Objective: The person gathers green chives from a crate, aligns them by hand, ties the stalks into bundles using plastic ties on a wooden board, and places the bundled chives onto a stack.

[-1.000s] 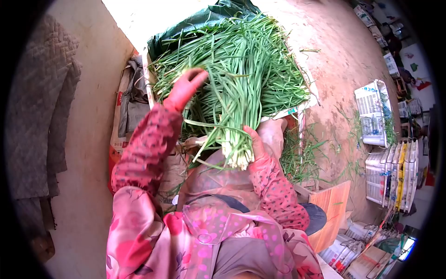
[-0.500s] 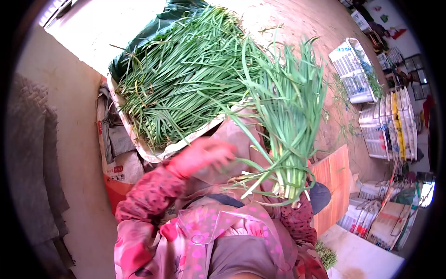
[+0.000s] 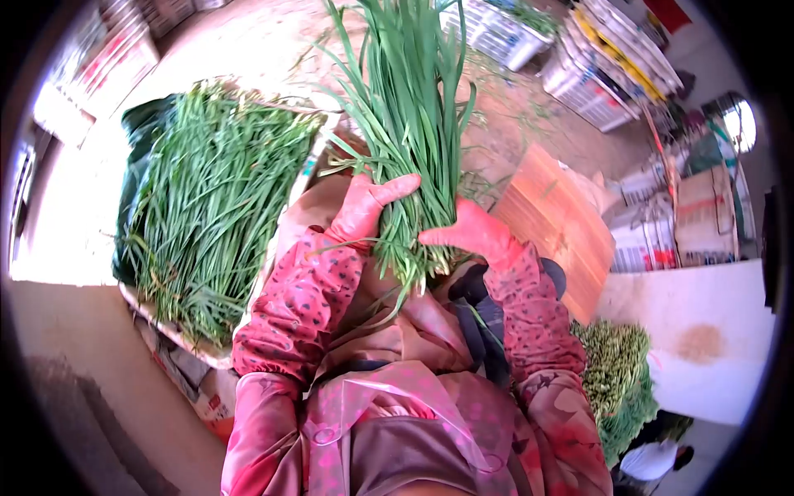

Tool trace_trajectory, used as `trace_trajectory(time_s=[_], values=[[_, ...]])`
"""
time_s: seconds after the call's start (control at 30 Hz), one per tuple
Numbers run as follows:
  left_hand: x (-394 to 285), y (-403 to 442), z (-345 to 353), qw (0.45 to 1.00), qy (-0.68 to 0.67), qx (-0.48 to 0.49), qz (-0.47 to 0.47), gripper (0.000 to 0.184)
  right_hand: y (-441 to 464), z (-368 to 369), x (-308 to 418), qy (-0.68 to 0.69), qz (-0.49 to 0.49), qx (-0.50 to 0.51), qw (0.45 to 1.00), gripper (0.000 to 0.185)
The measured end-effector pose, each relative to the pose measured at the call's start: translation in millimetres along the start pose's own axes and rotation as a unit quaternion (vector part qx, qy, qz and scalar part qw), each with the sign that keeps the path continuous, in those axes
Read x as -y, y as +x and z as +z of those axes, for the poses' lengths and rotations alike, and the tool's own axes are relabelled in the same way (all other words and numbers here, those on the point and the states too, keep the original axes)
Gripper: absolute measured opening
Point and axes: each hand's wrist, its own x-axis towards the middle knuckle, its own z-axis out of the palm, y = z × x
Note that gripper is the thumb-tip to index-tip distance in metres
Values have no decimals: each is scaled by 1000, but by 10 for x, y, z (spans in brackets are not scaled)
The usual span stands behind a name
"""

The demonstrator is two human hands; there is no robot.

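Note:
A bunch of garlic chives [image 3: 418,124], long green leaves with pale stem ends toward my body, stands over my lap between my hands. My left hand [image 3: 364,207], in a pink glove, cups its left side with the thumb lying across the front. On the other side my right hand [image 3: 475,231], gloved alike, presses the lower stems, its thumb pointing inward. Behind the leaves, most of the fingers are hidden. To my left a light-rimmed crate [image 3: 269,285] is heaped with more chives [image 3: 223,198].
A wooden board [image 3: 554,231] lies right of my knees. Beyond it are a white crate [image 3: 504,37] and stacked crates [image 3: 595,83]. Bundled greens [image 3: 616,364] are piled at my right beside a white surface [image 3: 703,306]. A person [image 3: 649,459] shows at lower right.
My left hand has come from empty air onto the bunch, which was at my right hand. The bunch is now in front of me between both hands. The view has turned right.

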Motion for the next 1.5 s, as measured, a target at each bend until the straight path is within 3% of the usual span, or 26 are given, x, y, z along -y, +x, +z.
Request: trace_trajectory(time_s=[0.07, 0.13, 0.17, 0.2, 0.33, 0.37, 0.4, 0.43, 0.53, 0.6, 0.67, 0.7, 0.8, 0.83, 0.9, 0.93, 1.0, 1.03, 1.1, 1.13, 1.2, 1.3, 1.4, 1.43, 1.47, 1.5], values=[[171, 240, -51, 999, 10, 18, -38, 51, 50, -199, -19, -35, -25, -59, 997, 66], [306, 409, -23, 988, 127, 71, 47, 55, 79, -419, 136, 84, -48, -96, 991, 63], [288, 453, 51, 980, 163, 97, 56, 60, 105, -538, 159, 58, -82, -135, 986, 61], [376, 495, 47, 984, 154, 90, 5, 60, 127, -635, 154, 31, -116, -172, 978, 60], [830, 753, -239, 983, 130, 129, -9, 59, 269, -599, -206, 113, -91, -206, 968, 52], [1048, 827, -448, 988, 20, 132, -76, 64, 243, -525, -166, 13, -47, -224, 973, 49], [1390, 920, -667, 985, 6, 163, -55, 68, 340, -530, -692, 213, 99, -149, 960, 52], [1730, 1012, -887, 980, -10, 195, -35, 71, 392, -456, -976, 155, 109, -164, 968, 54], [2474, 955, -1465, 968, -154, 142, -135, 57, 462, -249, -2176, 86, 67, -129, 986, 59], [2557, 872, -1499, 960, -185, 85, -191, 52, 488, -255, -2199, 21, 62, -139, 988, 62], [2486, 950, -1440, 970, -107, 70, -208, 53, 502, -400, -1804, 104, 79, -34, 991, 64], [2400, 992, -1384, 975, -42, 76, -206, 53, 500, -492, -1724, -84, 143, -47, 985, 61], [2600, 1034, -1489, 960, 207, 119, -145, 40, 665, -290, -1851, 171, 70, -153, 971, 57], [2858, 1044, -1665, 954, 243, 98, -148, 38, 726, -311, -1740, 58, 92, -135, 985, 57], [2439, 1044, -1316, 852, 503, 105, -98, 44, 871, -289, -1750, -10, 145, -216, 966, 46], [2461, 964, -1344, 837, 521, 28, -166, 54, 935, -298, -1881, -1, 143, -245, 959, 42], [1853, 876, -878, 758, 643, -46, -100, 61, 981, -320, -1958, -20, 120, -313, 942, 33], [1764, 819, -877, 763, 637, -77, -74, 63, 983, -321, -2035, 9, 86, -320, 944, 34], [1624, 672, -756, 834, 514, -172, -106, 51, 963, -253, -2217, 43, 54, -329, 942, 35], [1606, 597, -703, 852, 458, -223, -122, 45, 951, -198, -2330, 32, 99, -314, 944, 35], [1710, 475, -778, 911, 229, -209, -273, 38, 970, -186, -2226, 20, 135, -302, 944, 35], [1808, 356, -708, 882, 68, -209, -418, 61, 851, -39, -2038, 86, 16, -339, 937, 30], [1969, 319, -745, 842, -76, -176, -503, 69, 820, 121, -2240, -97, 171, -329, 924, 31], [2002, 351, -792, 811, -146, -161, -543, 72, 761, 150, -2163, 9, 144, -356, 923, 32], [2006, 371, -769, 813, -146, -161, -540, 72, 701, 201, -2013, 60, 81, -355, 929, 32], [2030, 330, -718, 846, -246, -178, -438, 72, 633, 295, -1849, 100, 66, -358, 926, 32]])
